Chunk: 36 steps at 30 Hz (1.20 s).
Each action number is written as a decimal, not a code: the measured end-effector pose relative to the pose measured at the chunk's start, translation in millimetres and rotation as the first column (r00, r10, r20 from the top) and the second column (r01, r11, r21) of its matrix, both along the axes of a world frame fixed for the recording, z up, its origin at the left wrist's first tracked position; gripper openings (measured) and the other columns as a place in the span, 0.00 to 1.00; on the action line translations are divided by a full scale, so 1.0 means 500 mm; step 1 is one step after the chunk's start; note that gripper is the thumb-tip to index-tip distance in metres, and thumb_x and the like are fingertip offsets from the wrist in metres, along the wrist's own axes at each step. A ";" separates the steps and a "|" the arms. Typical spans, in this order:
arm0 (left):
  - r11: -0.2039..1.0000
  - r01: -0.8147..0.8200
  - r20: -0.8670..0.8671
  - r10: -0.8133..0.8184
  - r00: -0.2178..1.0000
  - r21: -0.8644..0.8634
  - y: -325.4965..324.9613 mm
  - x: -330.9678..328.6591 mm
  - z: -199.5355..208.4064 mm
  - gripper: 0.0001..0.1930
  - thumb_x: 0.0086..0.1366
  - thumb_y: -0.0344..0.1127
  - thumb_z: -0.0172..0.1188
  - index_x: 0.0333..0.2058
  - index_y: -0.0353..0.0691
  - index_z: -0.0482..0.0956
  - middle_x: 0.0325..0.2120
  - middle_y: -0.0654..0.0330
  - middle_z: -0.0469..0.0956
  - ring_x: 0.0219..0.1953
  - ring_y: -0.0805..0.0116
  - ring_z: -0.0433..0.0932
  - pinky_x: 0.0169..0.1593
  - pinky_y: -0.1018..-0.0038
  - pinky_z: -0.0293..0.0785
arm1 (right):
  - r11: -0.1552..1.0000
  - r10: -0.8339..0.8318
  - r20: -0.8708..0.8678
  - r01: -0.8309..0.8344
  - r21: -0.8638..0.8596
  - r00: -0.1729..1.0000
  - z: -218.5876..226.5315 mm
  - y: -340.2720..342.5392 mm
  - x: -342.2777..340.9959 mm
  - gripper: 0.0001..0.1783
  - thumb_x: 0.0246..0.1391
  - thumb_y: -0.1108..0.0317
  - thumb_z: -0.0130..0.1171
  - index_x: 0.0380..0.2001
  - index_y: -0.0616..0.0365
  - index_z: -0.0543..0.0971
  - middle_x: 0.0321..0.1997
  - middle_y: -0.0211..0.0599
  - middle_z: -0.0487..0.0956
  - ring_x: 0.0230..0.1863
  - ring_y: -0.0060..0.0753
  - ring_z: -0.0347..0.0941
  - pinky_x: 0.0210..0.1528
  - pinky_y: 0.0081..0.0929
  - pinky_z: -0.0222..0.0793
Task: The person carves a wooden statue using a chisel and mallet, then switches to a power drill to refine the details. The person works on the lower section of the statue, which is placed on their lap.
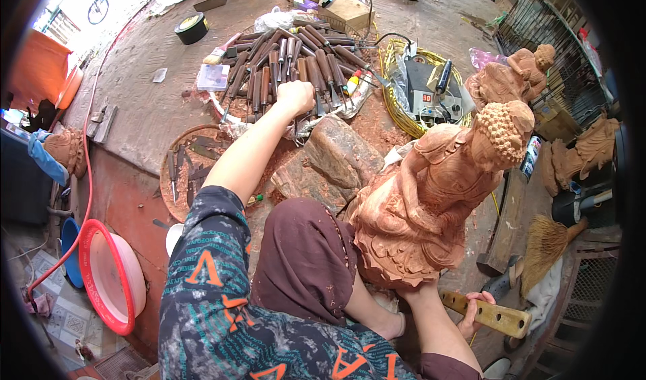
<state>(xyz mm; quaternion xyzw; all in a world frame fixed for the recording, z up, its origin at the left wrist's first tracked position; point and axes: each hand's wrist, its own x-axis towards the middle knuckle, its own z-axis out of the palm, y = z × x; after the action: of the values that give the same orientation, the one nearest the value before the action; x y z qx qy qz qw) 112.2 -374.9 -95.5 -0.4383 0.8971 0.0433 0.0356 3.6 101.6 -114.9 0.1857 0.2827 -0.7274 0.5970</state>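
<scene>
My left hand [296, 98] reaches forward into a big heap of wood-handled carving chisels [266, 77]. Its fingers are curled in among the handles; what they hold, if anything, is hidden. Low on the right, my right hand [473, 313] is closed round a flat yellowish wooden bar [501, 318] with dark holes. A brown carved wooden statue [431, 185] of a seated figure with curled hair leans between my legs, its petalled base toward me. Beyond my raised knee [303, 259] sit rough wooden blocks [336, 158].
A control box [431, 87] with a handpiece sits in a yellow-rimmed basket. Another carving [508, 81] stands behind the statue. A round tray [178, 171] holds more blades. On the left are a pink basin [111, 276] and a hose [87, 144]; a straw broom [545, 245] lies right.
</scene>
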 end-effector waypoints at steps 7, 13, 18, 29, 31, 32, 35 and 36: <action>0.996 -0.066 0.031 0.068 0.997 -0.065 0.027 -0.017 0.019 0.22 0.51 0.53 0.66 0.35 0.39 0.82 0.33 0.52 0.82 0.37 0.56 0.82 0.40 0.64 0.78 | 0.999 -0.037 0.027 0.036 0.010 0.999 -0.002 -0.002 0.003 0.34 0.62 0.44 0.28 0.65 0.51 0.56 0.70 0.40 0.54 0.67 0.50 0.53 0.67 0.54 0.50; 0.975 -0.222 0.008 0.221 0.975 0.008 0.047 -0.049 0.032 0.12 0.61 0.33 0.51 0.38 0.41 0.83 0.38 0.53 0.82 0.43 0.59 0.81 0.44 0.66 0.77 | 0.999 -0.029 0.016 0.028 0.036 0.999 -0.017 0.005 0.004 0.34 0.62 0.45 0.29 0.65 0.51 0.56 0.70 0.42 0.55 0.68 0.51 0.53 0.67 0.54 0.51; 0.934 -0.331 0.004 0.334 0.943 0.134 0.053 -0.080 0.034 0.14 0.59 0.37 0.54 0.41 0.41 0.82 0.44 0.53 0.80 0.48 0.58 0.79 0.48 0.63 0.75 | 0.995 -0.070 0.011 0.069 0.072 0.998 -0.017 0.018 -0.007 0.34 0.62 0.46 0.28 0.64 0.54 0.58 0.68 0.44 0.59 0.66 0.51 0.57 0.66 0.53 0.53; -0.245 0.700 0.058 0.958 0.280 0.670 0.109 0.112 0.054 0.09 0.67 0.30 0.51 0.36 0.28 0.67 0.29 0.57 0.69 0.29 0.75 0.70 0.26 0.87 0.71 | 0.977 -0.173 -0.032 0.176 0.125 0.984 0.082 -0.033 -0.027 0.39 0.54 0.38 0.36 0.58 0.58 0.67 0.62 0.45 0.66 0.61 0.48 0.63 0.65 0.44 0.56; -0.037 0.775 -0.260 0.931 0.256 0.632 0.206 0.141 0.102 0.08 0.67 0.28 0.49 0.42 0.32 0.67 0.31 0.58 0.68 0.31 0.74 0.69 0.30 0.85 0.72 | 0.977 -0.151 -0.034 0.155 0.148 0.988 0.136 -0.049 -0.018 0.42 0.52 0.36 0.36 0.58 0.58 0.67 0.63 0.44 0.66 0.62 0.47 0.62 0.66 0.43 0.54; 0.064 0.815 -0.479 0.835 0.273 0.576 0.256 0.148 0.128 0.11 0.67 0.27 0.48 0.47 0.34 0.66 0.32 0.59 0.67 0.33 0.72 0.69 0.34 0.81 0.73 | 0.978 -0.143 -0.038 0.147 0.151 0.989 0.148 -0.050 -0.018 0.41 0.52 0.36 0.37 0.58 0.58 0.67 0.62 0.44 0.66 0.61 0.47 0.62 0.65 0.42 0.55; 0.153 0.844 -0.613 0.755 0.236 0.514 0.386 0.102 0.224 0.17 0.68 0.28 0.49 0.54 0.36 0.61 0.33 0.59 0.67 0.33 0.72 0.69 0.35 0.81 0.71 | 0.979 -0.145 -0.038 0.149 0.137 0.989 0.143 -0.048 -0.016 0.40 0.51 0.38 0.39 0.57 0.57 0.67 0.61 0.44 0.67 0.61 0.47 0.63 0.64 0.42 0.56; 0.225 0.835 -0.659 0.725 0.201 0.502 0.406 0.086 0.230 0.18 0.69 0.30 0.48 0.55 0.36 0.60 0.33 0.59 0.67 0.34 0.72 0.70 0.34 0.81 0.71 | 0.978 -0.150 -0.055 0.157 0.141 0.987 0.152 -0.044 -0.018 0.39 0.51 0.38 0.39 0.57 0.57 0.67 0.61 0.44 0.67 0.60 0.47 0.63 0.64 0.41 0.56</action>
<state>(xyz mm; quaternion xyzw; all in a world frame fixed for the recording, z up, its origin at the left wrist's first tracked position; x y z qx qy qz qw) 155.2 -171.9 19.6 -0.1016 0.4391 0.8496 -0.2738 -5.3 79.5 -38.7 0.2339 0.3327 -0.7527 0.5177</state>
